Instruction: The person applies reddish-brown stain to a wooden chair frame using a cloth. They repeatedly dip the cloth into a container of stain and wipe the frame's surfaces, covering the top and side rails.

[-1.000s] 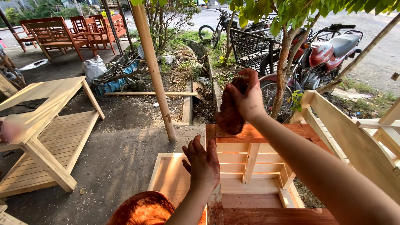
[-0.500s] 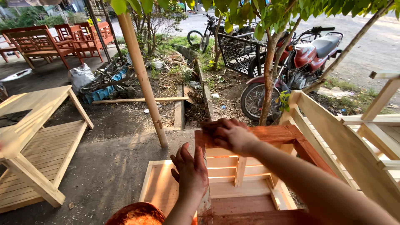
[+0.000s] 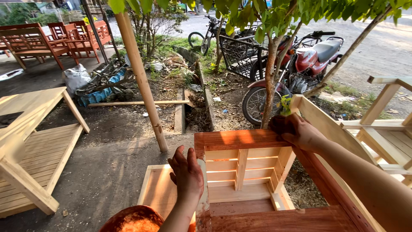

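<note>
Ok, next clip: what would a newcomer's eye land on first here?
Probably the half-stained wooden frame at bottom centre, its top rail reddish-brown while the inner slats are bare pale wood. The right hand presses a dark rag on the rail's right end, and the stained left hand rests open by the frame's left edge. Behind, a red motorcycle stands by a thin tree.

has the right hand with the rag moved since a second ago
Yes. The right hand came down from above the wooden frame's stained top rail and now presses the dark rag at that rail's right end. It had been raised toward the tree trunk.
</note>
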Demonstrator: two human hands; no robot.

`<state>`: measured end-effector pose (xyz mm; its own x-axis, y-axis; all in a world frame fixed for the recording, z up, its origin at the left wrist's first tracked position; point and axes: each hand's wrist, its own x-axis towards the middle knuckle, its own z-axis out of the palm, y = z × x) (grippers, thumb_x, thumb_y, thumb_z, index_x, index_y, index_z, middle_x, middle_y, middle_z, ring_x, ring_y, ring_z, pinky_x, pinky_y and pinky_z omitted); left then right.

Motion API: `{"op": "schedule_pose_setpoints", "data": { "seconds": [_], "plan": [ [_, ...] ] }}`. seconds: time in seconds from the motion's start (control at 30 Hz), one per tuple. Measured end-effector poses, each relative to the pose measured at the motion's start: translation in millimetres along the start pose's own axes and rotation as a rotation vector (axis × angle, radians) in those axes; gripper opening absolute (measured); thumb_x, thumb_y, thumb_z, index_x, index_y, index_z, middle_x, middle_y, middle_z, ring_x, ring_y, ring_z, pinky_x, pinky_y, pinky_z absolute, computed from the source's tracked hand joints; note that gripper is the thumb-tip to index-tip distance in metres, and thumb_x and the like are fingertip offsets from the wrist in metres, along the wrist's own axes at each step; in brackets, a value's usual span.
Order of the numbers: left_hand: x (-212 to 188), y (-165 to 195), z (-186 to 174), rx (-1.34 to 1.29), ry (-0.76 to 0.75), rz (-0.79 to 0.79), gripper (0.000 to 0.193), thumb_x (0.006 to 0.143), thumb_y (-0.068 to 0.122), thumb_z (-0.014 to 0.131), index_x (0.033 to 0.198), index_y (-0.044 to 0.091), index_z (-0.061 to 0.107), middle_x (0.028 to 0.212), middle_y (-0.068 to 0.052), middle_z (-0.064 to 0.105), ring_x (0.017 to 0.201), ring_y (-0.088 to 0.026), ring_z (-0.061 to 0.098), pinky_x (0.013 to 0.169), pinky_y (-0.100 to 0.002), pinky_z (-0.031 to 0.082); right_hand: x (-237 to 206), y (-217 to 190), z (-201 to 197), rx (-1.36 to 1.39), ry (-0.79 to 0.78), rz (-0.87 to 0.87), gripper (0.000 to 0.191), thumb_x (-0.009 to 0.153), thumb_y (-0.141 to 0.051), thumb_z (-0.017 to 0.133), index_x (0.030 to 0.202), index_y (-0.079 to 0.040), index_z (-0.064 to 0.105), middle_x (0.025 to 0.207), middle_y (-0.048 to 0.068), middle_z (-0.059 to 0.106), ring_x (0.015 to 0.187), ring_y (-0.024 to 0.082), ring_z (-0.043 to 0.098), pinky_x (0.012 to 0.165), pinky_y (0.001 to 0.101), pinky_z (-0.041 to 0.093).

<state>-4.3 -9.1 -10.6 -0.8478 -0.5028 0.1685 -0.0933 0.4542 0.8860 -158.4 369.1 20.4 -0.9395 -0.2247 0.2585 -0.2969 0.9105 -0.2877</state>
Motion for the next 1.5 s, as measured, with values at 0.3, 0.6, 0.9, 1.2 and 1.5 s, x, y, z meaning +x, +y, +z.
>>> {"op": "schedule_pose_setpoints", "data": {
  "seconds": [0.3, 0.6, 0.9, 1.2, 1.5],
  "plan": [
    [0.2, -5.4, 3.2, -0.35, 0.138, -0.017, 0.061, 0.1, 0.053, 0.029, 0.142, 0.013, 0.047, 0.134, -0.014, 0.051, 0.126, -0.033, 0.05, 0.111, -0.052, 0.028, 19.4, -125.9, 29.7, 0.202, -0.012, -0.125, 0.057, 0.084, -0.031, 0.071, 0.139, -0.028, 0.059, 0.132, 0.005, 0.068, 0.121, 0.027, 0.064, 0.104, 0.04, 0.05],
    [-3.8, 5.8, -0.2, -0.501, 0.193, -0.051, 0.054, 0.1, 0.044, 0.033, 0.142, 0.013, 0.049, 0.138, -0.011, 0.05, 0.13, -0.03, 0.047, 0.112, -0.049, 0.025, 36.4, -275.2, 66.3, 0.135, -0.094, -0.337, 0.047, 0.084, -0.046, 0.072, 0.126, -0.025, 0.067, 0.123, 0.003, 0.065, 0.126, 0.027, 0.055, 0.103, 0.0507, 0.041],
    [-9.9, 8.3, -1.1, -0.773, 0.306, 0.091, 0.047, 0.1, 0.035, 0.039, 0.137, 0.008, 0.051, 0.146, -0.012, 0.047, 0.138, -0.027, 0.043, 0.117, -0.043, 0.029, -23.7, -268.8, 49.3, 0.321, 0.028, -0.657, 0.039, 0.086, -0.027, 0.066, 0.122, -0.015, 0.072, 0.117, 0.001, 0.075, 0.121, 0.029, 0.06, 0.108, 0.0438, 0.042],
    [4.3, -5.1, 13.1, -1.041, 0.367, 0.064, 0.042, 0.098, 0.025, 0.046, 0.135, 0.006, 0.054, 0.145, -0.01, 0.047, 0.139, -0.024, 0.042, 0.119, -0.04, 0.026, -101.6, -248.8, 25.2, 0.869, -0.525, -0.25, 0.035, 0.084, -0.009, 0.067, 0.118, -0.001, 0.064, 0.107, 0.006, 0.065, 0.1, 0.021, 0.071, 0.085, 0.0393, 0.061],
    [4.6, -0.9, 11.4, -0.558, 0.195, -0.093, 0.049, 0.097, 0.041, 0.042, 0.137, 0.016, 0.053, 0.146, -0.007, 0.051, 0.135, -0.025, 0.049, 0.119, -0.049, 0.023, -33.7, -202.2, 95.2, 1.468, -0.316, 0.603, 0.027, 0.103, -0.03, 0.047, 0.103, -0.007, 0.062, 0.086, 0.011, 0.069, 0.071, 0.021, 0.065, 0.072, 0.0381, 0.056]
  ]
}}
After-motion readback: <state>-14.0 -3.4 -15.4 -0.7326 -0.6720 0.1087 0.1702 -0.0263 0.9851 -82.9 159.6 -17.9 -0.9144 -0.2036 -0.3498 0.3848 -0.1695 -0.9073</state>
